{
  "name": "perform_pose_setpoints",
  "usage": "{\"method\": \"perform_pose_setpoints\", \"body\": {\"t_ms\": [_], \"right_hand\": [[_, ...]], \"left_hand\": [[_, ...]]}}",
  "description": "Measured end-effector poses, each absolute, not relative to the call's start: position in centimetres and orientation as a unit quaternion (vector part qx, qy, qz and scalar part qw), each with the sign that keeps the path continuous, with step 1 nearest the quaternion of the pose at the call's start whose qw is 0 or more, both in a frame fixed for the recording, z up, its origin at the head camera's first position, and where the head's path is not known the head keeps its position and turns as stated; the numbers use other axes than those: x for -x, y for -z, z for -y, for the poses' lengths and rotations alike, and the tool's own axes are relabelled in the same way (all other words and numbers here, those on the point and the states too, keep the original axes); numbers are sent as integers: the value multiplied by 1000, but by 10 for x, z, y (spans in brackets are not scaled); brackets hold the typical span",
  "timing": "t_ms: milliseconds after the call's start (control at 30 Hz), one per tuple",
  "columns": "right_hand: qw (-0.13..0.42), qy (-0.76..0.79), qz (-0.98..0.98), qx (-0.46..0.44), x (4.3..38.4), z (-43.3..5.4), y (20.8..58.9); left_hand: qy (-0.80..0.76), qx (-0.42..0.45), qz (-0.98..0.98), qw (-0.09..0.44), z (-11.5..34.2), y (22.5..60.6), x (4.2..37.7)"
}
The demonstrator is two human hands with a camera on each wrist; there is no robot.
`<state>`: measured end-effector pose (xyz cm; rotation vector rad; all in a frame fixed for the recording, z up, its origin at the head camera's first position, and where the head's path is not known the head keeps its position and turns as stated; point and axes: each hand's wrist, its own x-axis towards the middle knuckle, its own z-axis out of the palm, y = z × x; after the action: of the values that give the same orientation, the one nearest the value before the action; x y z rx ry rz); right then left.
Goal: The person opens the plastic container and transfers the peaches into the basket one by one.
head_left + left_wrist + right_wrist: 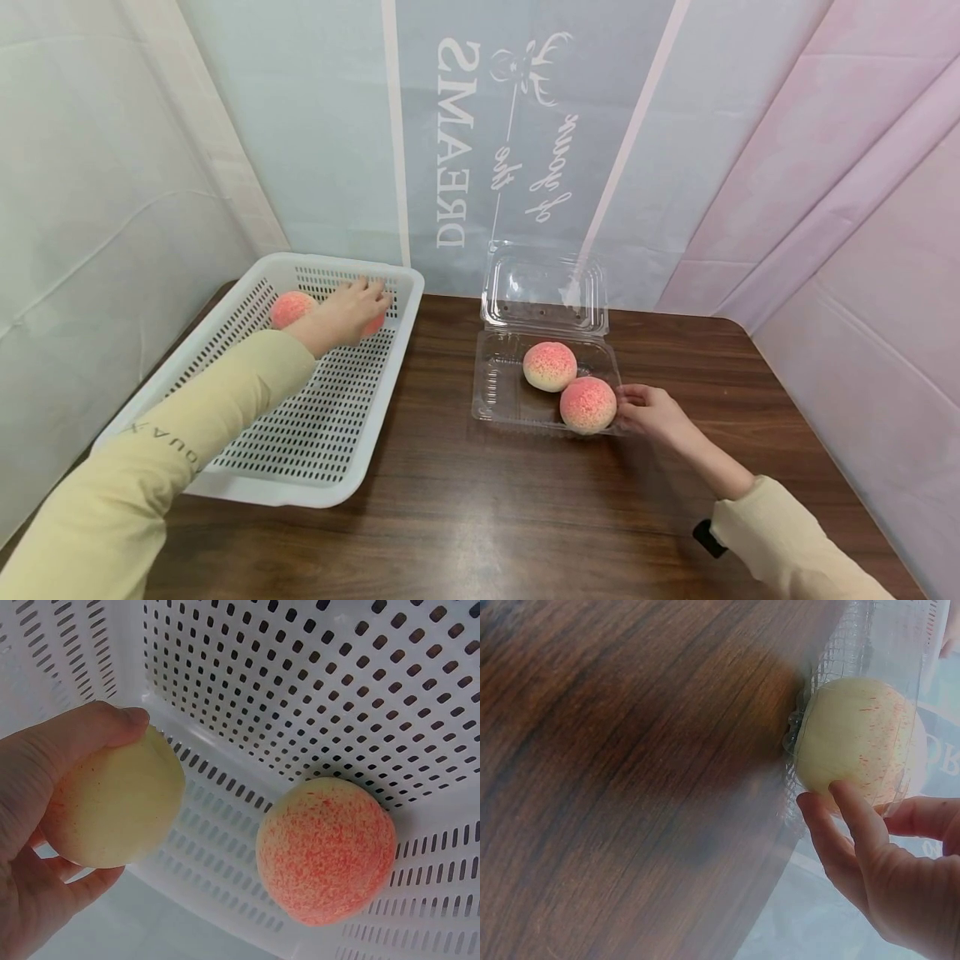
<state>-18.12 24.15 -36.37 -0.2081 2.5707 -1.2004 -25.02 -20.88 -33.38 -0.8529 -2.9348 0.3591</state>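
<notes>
My left hand [351,312] reaches into the white plastic basket [408,333] and holds a peach [120,799], thumb over its top and fingers beneath. Its pale yellow side shows in the left wrist view. A second peach [326,851], speckled pink, rests in the basket beside it. At the right, my right hand [660,417] pinches the right side of a clear plastic clamshell box [498,392] between thumb and fingers. Two pink and cream peaches sit inside: one near the middle [550,367], the other [588,406] in the front right corner, close to my fingertips [840,787].
The box's transparent lid [543,287] stands raised at the back, near the printed cloth backdrop [465,150]. Cloth walls enclose the brown wooden table [465,500] at left and right. The basket takes up the table's left side.
</notes>
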Motion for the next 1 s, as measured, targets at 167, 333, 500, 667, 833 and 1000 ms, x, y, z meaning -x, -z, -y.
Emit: {"method": "perform_pose_setpoints", "body": {"t_ms": [167, 333, 500, 667, 833, 1000], "right_hand": [[150, 414, -895, 72, 181, -242, 364], [152, 416, -894, 71, 182, -243, 364], [150, 413, -895, 75, 181, -242, 364], [149, 413, -895, 80, 181, -242, 363], [151, 410, -896, 75, 181, -242, 363], [151, 410, -896, 77, 181, -242, 363]], "left_hand": [[-122, 282, 951, 44, 208, 338, 251], [-127, 277, 952, 28, 208, 341, 251], [-136, 275, 952, 19, 209, 345, 251], [-134, 277, 951, 26, 209, 349, 252], [-135, 276, 951, 24, 209, 354, 255], [-136, 276, 951, 28, 209, 357, 258]]}}
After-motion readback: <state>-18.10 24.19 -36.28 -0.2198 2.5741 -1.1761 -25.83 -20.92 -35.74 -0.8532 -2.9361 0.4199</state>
